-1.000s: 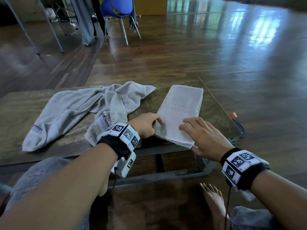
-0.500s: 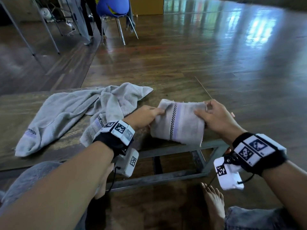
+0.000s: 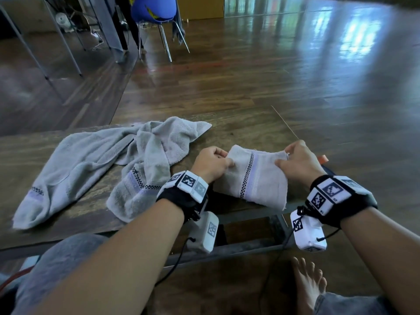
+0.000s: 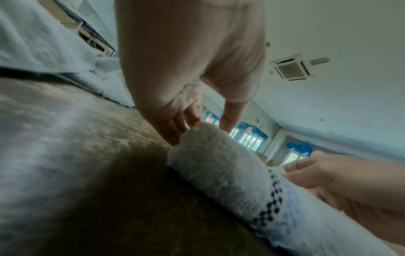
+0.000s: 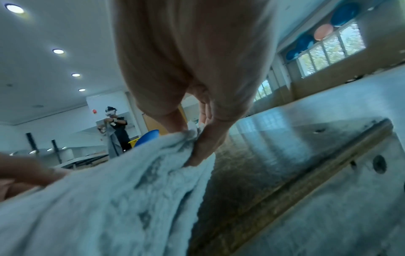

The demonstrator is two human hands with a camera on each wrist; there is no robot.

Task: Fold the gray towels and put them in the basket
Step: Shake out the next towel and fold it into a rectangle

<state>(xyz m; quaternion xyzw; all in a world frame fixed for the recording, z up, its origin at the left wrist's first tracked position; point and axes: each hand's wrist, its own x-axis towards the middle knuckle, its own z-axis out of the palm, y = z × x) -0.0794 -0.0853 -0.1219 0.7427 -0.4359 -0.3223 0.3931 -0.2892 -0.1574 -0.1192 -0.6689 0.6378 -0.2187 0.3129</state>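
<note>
Both hands pinch the folded towel (image 3: 254, 178) at its far corners: left hand (image 3: 212, 163) has thumb on top and fingers curled under the far-left corner, right hand (image 3: 297, 162) likewise clamps the far-right corner, thumb over, fingers bunched in the cloth. In the left wrist view the fingertips (image 4: 227, 124) sit right at the rolled fold edge; in the right wrist view the fingers (image 5: 206, 143) dig into the crumpled corner. Folded towel sits at the near right part of the table (image 3: 45, 226), far edge raised between the hands, near edge draped toward 6 o'clock over the table's front lip. Its long axis runs roughly 9 to 3 between the two grips; the checker stripe crosses it 12 to 6. Both hands equally near, one per corner, so the next fold or carry looks two-handed. Unfolded gray towels (image 3: 102, 169) lie heaped at 9 o'clock from the left hand, close beside its wrist but apart from the held piece. Basket not in view, direction cannot be told. Blue chair (image 3: 154, 10) far off at 12 o'clock on the wood floor.
</note>
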